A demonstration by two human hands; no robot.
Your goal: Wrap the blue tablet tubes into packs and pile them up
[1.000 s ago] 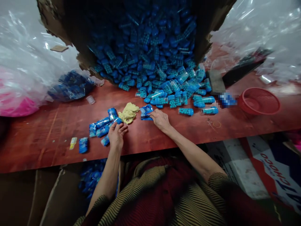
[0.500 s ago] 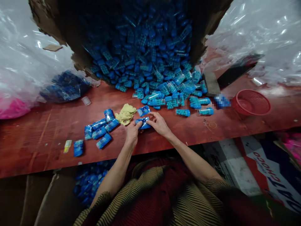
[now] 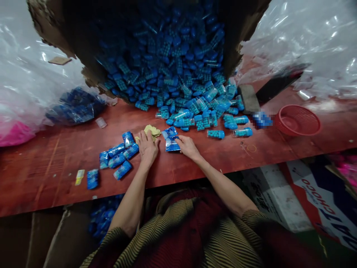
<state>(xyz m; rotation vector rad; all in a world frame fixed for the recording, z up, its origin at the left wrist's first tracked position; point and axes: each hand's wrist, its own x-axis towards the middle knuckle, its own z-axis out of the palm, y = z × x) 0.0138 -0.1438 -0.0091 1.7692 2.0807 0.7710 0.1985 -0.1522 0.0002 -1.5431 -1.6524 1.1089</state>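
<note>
My left hand lies palm down on the yellow cloth, fingers stretched over it. My right hand pinches the edge of a blue wrapped packet that lies on the red table. To the left of my left hand sits a small cluster of wrapped blue packets. Behind both hands a heap of blue capsule-shaped containers spills out of a torn cardboard box.
A red plastic basket stands at the right. A clear bag of blue items and clear plastic sheeting flank the box. One loose blue packet and a yellow label lie left. More blue packets fill a carton below the table edge.
My left hand let go of the packet it shared with the right hand and moved up-left onto the yellow cloth. The right hand stays on the packet.
</note>
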